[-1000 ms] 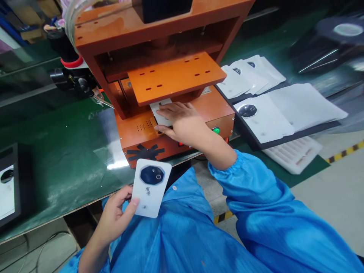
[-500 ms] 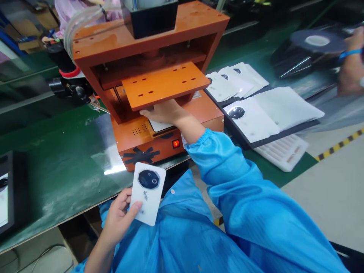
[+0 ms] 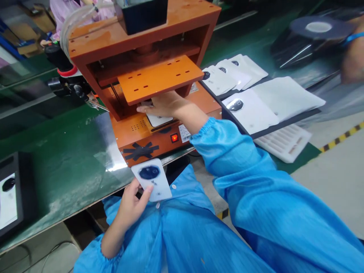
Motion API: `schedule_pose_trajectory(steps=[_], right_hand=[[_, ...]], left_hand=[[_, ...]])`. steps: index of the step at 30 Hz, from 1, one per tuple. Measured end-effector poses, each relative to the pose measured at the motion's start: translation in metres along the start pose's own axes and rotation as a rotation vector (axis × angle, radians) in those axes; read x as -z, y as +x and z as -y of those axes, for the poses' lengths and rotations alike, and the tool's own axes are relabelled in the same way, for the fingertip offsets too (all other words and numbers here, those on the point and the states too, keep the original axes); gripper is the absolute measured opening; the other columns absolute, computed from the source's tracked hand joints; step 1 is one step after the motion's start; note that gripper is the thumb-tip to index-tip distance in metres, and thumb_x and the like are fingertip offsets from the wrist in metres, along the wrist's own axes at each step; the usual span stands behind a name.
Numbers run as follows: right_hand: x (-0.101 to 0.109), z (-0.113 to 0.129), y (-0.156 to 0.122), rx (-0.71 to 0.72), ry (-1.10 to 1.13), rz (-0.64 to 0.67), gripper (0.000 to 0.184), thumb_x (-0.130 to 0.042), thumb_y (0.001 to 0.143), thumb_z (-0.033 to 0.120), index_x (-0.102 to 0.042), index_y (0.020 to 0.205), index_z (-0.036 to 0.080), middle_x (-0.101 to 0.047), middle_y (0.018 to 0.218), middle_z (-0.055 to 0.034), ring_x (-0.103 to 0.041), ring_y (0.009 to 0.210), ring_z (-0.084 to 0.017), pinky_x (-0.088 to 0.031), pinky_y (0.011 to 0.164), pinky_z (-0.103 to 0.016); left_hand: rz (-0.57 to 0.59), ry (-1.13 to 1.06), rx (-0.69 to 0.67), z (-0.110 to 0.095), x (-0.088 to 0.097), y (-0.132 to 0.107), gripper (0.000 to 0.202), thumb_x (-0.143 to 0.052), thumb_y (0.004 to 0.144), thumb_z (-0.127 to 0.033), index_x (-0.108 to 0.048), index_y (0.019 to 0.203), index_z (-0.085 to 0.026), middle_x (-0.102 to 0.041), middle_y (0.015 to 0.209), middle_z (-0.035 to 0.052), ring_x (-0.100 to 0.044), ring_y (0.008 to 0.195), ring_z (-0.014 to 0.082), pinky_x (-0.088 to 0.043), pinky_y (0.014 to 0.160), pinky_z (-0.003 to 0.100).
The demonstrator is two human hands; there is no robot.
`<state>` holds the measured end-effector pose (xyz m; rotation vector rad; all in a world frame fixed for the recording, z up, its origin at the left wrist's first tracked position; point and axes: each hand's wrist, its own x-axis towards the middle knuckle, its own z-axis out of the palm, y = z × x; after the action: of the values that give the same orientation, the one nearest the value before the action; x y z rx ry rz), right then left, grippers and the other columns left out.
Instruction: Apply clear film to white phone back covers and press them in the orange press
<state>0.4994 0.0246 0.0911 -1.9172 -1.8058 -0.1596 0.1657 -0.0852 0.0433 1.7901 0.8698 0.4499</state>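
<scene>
My left hand (image 3: 133,204) grips a white phone back cover (image 3: 159,189) by its lower left side, thumb across its face. A dark eight-sided camera patch fills the cover's upper part, with small dark marks below. My right hand (image 3: 163,104) reaches under the raised orange plate (image 3: 160,77) of a press machine (image 3: 167,132). It lies over another white cover (image 3: 159,120) in the machine's bed. The thumb side shows, but the plate hides most of the other fingers, so its grip is unclear.
A black tray (image 3: 257,133) at right holds several white covers (image 3: 250,113). A white slotted tray (image 3: 287,142) lies below it. Another person's hand (image 3: 352,62) is near a dark film roll (image 3: 315,45). A black case (image 3: 24,189) sits at left; a red switch (image 3: 174,137) glows.
My left hand has tilted the cover and shifted it slightly right and up. My right hand stays under the plate, drawn slightly up and left in view. The other person's hand has shifted.
</scene>
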Motion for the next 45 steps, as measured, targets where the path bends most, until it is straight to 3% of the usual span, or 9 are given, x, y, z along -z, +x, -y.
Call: schedule_pose_trajectory(steps=[3, 5, 8, 11, 14, 17, 26, 38, 45], right_hand=[[0.033, 0.020, -0.071, -0.122, -0.050, -0.154, 0.054, -0.051, 0.108, 0.061, -0.069, 0.129, 0.016, -0.074, 0.124, -0.0180, -0.061, 0.131, -0.038, -0.046, 0.114, -0.059], [0.041, 0.023, -0.131, -0.152, -0.011, -0.296, 0.048, -0.053, 0.109, 0.051, -0.063, 0.141, 0.017, -0.070, 0.137, -0.0192, -0.060, 0.136, -0.037, -0.046, 0.114, -0.058], [0.030, 0.010, -0.207, -0.224, 0.005, -0.487, 0.038, -0.059, 0.106, 0.039, -0.064, 0.139, 0.021, -0.072, 0.125, -0.0173, -0.067, 0.121, -0.036, -0.052, 0.105, -0.056], [0.010, -0.004, -0.247, -0.367, -0.082, -0.543, 0.039, -0.060, 0.103, 0.037, -0.066, 0.139, 0.020, -0.071, 0.118, -0.0172, -0.069, 0.112, -0.036, -0.055, 0.097, -0.055], [0.001, -0.012, -0.254, -0.432, -0.182, -0.453, 0.045, -0.058, 0.103, 0.039, -0.067, 0.143, 0.021, -0.070, 0.122, -0.0177, -0.067, 0.114, -0.035, -0.053, 0.098, -0.053], [0.001, -0.017, -0.244, -0.450, -0.208, -0.369, 0.048, -0.054, 0.105, 0.038, -0.066, 0.149, 0.023, -0.069, 0.125, -0.0166, -0.066, 0.117, -0.034, -0.051, 0.098, -0.051], [-0.009, -0.027, -0.245, -0.452, -0.103, -0.352, 0.050, -0.055, 0.104, 0.038, -0.065, 0.151, 0.025, -0.067, 0.125, -0.0168, -0.064, 0.116, -0.036, -0.048, 0.094, -0.052], [-0.007, -0.026, -0.242, -0.447, -0.106, -0.352, 0.049, -0.055, 0.105, 0.039, -0.064, 0.150, 0.024, -0.068, 0.126, -0.0167, -0.064, 0.117, -0.035, -0.051, 0.094, -0.051], [-0.008, -0.027, -0.241, -0.444, -0.120, -0.338, 0.049, -0.055, 0.105, 0.040, -0.063, 0.151, 0.025, -0.068, 0.124, -0.0166, -0.066, 0.115, -0.035, -0.053, 0.096, -0.052]], left_hand=[[0.015, 0.277, -0.287, -0.002, -0.001, -0.002, 0.023, -0.064, 0.102, -0.031, -0.071, 0.084, -0.020, -0.074, 0.079, 0.0054, -0.068, 0.073, 0.0186, -0.053, 0.070, 0.029], [0.036, 0.351, -0.440, -0.003, -0.004, -0.004, 0.021, -0.060, 0.104, -0.023, -0.071, 0.088, -0.020, -0.076, 0.084, 0.0055, -0.068, 0.078, 0.0181, -0.055, 0.074, 0.029], [-0.049, 0.483, -0.564, -0.005, -0.009, 0.000, 0.015, -0.060, 0.103, -0.015, -0.069, 0.092, -0.018, -0.079, 0.125, 0.0148, -0.071, 0.102, 0.0233, -0.056, 0.092, 0.037], [-0.161, 0.693, -0.593, -0.004, -0.010, 0.011, 0.013, -0.065, 0.099, -0.014, -0.067, 0.086, -0.017, -0.059, 0.160, 0.0217, -0.064, 0.123, 0.0336, -0.051, 0.104, 0.049], [-0.193, 0.837, -0.604, 0.001, -0.009, 0.025, 0.012, -0.068, 0.098, -0.015, -0.067, 0.087, -0.017, -0.047, 0.169, 0.0217, -0.060, 0.125, 0.0376, -0.047, 0.103, 0.053], [-0.210, 0.908, -0.617, 0.004, -0.009, 0.034, 0.016, -0.068, 0.098, -0.016, -0.064, 0.083, -0.018, -0.045, 0.170, 0.0206, -0.061, 0.120, 0.0374, -0.047, 0.098, 0.051], [-0.224, 1.002, -0.535, -0.002, -0.015, 0.023, 0.017, -0.065, 0.101, -0.017, -0.064, 0.084, -0.019, -0.047, 0.170, 0.0190, -0.060, 0.122, 0.0355, -0.042, 0.095, 0.050], [-0.240, 1.034, -0.574, 0.007, -0.012, 0.025, 0.012, -0.069, 0.097, -0.021, -0.066, 0.086, -0.020, -0.045, 0.173, 0.0132, -0.060, 0.119, 0.0337, -0.037, 0.094, 0.049], [-0.264, 1.007, -0.558, 0.002, -0.017, 0.025, 0.015, -0.066, 0.099, -0.019, -0.066, 0.084, -0.020, -0.046, 0.172, 0.0139, -0.060, 0.120, 0.0340, -0.037, 0.094, 0.049]])
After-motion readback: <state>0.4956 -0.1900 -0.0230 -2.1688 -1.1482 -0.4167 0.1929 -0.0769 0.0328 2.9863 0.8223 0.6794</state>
